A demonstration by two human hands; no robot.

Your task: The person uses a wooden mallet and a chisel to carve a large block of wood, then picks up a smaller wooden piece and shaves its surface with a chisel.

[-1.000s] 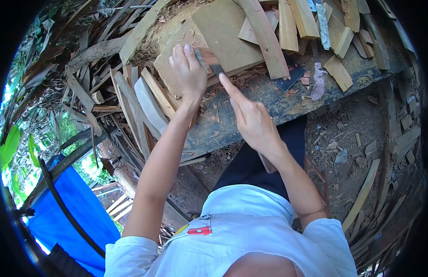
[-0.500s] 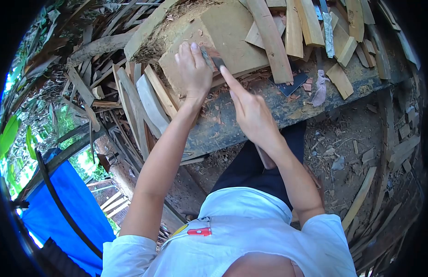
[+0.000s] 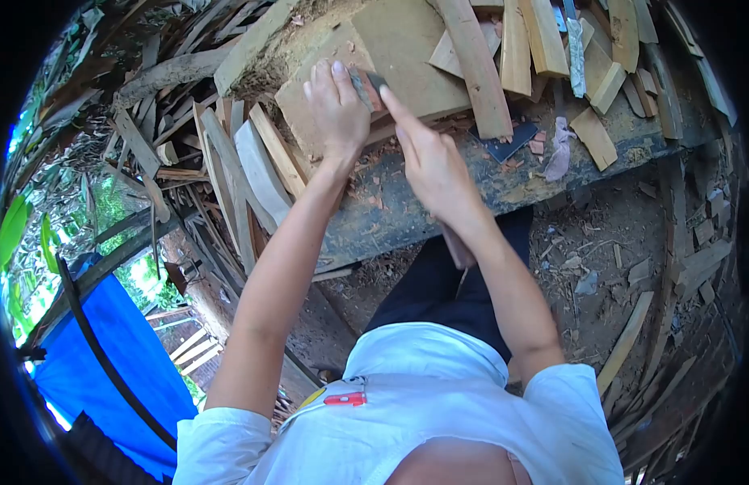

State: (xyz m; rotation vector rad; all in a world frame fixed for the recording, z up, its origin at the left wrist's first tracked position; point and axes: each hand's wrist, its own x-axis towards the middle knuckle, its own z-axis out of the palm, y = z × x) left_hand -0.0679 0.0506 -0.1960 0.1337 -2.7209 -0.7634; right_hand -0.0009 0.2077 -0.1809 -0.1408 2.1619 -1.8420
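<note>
On the worn workbench (image 3: 407, 202) in front of us, a thick wooden block (image 3: 399, 56) lies at the far edge, and both our hands meet on its near face. Our left hand (image 3: 338, 113) lies flat over a small reddish workpiece (image 3: 373, 93), fingers spread and pressing it down onto the block. Our right hand (image 3: 431, 166) is clenched around a tool, index finger stretched along its back; the dark chisel blade (image 3: 378, 80) shows just past that fingertip, touching the workpiece beside the left fingers. The tool's long axis runs from our right hand up and to the left, away from our body, so the cutting end points toward the left hand, which is the nearer of the two to the workpiece. Reddish shavings (image 3: 439, 125) lie on the bench just right of the block. Beyond them lean loose wooden slats (image 3: 471, 65), and a dark flat plate (image 3: 508, 141) rests near the slats.
</note>
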